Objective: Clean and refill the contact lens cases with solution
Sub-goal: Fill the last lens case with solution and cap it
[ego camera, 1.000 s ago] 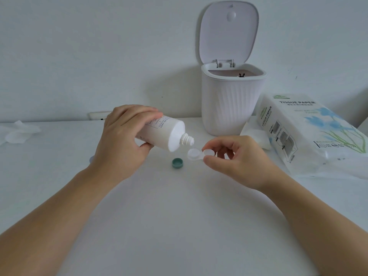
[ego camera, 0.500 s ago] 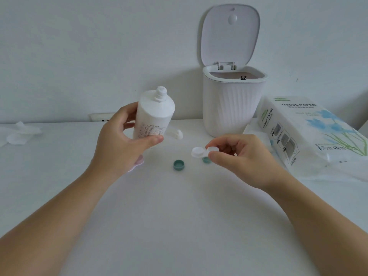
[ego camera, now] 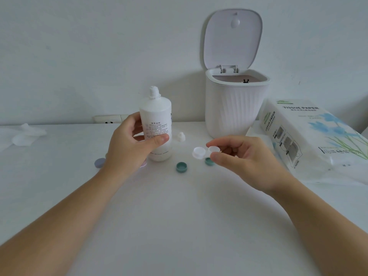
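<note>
Your left hand [ego camera: 131,148] grips the solution bottle [ego camera: 158,126] a little left of the middle of the frame: the thumb lies across the front label and the other fingers curl round the back. The bottle is upright, its open nozzle points up, and its base is at the white table [ego camera: 179,226]; whether it touches, you cannot tell. Your right hand [ego camera: 247,158], right of centre, pinches the white contact lens case [ego camera: 206,151] by its right cup, between thumb below and forefinger above; the left cup sticks out free toward the bottle. The case is above the table. One green cap [ego camera: 181,167] lies below the case on the left, another green cap [ego camera: 208,161] just beside your thumb. The small white bottle cap [ego camera: 181,136] stands between the bottle and the open bin [ego camera: 235,104].
</note>
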`<state>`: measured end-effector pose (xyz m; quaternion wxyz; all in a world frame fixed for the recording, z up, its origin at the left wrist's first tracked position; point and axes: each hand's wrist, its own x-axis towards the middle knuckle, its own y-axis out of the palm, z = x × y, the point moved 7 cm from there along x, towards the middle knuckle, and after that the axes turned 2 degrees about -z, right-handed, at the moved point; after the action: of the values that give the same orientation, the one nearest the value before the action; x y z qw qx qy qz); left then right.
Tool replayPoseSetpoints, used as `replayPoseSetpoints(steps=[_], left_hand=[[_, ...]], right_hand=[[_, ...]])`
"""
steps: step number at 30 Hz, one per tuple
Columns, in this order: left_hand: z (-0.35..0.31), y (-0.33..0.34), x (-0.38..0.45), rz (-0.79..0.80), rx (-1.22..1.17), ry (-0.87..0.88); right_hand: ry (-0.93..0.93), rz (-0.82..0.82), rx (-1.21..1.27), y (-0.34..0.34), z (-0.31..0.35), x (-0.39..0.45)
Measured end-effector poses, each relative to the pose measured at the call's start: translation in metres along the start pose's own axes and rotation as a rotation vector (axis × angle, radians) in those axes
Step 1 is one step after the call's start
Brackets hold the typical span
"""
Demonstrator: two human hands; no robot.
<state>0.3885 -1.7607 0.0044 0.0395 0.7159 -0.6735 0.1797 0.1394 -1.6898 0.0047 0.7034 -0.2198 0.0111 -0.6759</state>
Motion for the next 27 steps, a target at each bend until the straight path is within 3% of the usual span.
replayPoseSetpoints(steps=[7, 10, 13, 15, 18, 21, 27], left_hand=[[0.000, 0.001, 0.001, -0.010, 0.032, 0.033], [-0.009, -0.007, -0.005, -0.114, 0.134, 0.087], [-0.036, -0.018, -0.020, -0.271, 0.271, 0.359], [-0.054, -0.014, -0.034, -0.275, 0.300, 0.535], [-0.059, 0.012, -0.045, -0.038, 0.253, 0.584], [-0.044, 0.037, -0.047, 0.220, 0.248, 0.432], [-0.027, 0.048, -0.048, 0.363, 0.183, 0.236]], right_hand=[[-0.022, -0.006, -0.056, -0.001, 0.002, 0.000], [-0.023, -0.020, -0.052, -0.001, 0.003, 0.000], [-0.031, -0.027, -0.051, -0.002, 0.005, -0.001], [-0.042, -0.026, -0.048, -0.002, 0.005, -0.001], [-0.050, -0.024, -0.039, -0.002, 0.005, -0.001], [-0.056, -0.007, -0.030, 0.000, 0.006, -0.001], [-0.064, 0.055, -0.045, 0.005, 0.003, -0.003]])
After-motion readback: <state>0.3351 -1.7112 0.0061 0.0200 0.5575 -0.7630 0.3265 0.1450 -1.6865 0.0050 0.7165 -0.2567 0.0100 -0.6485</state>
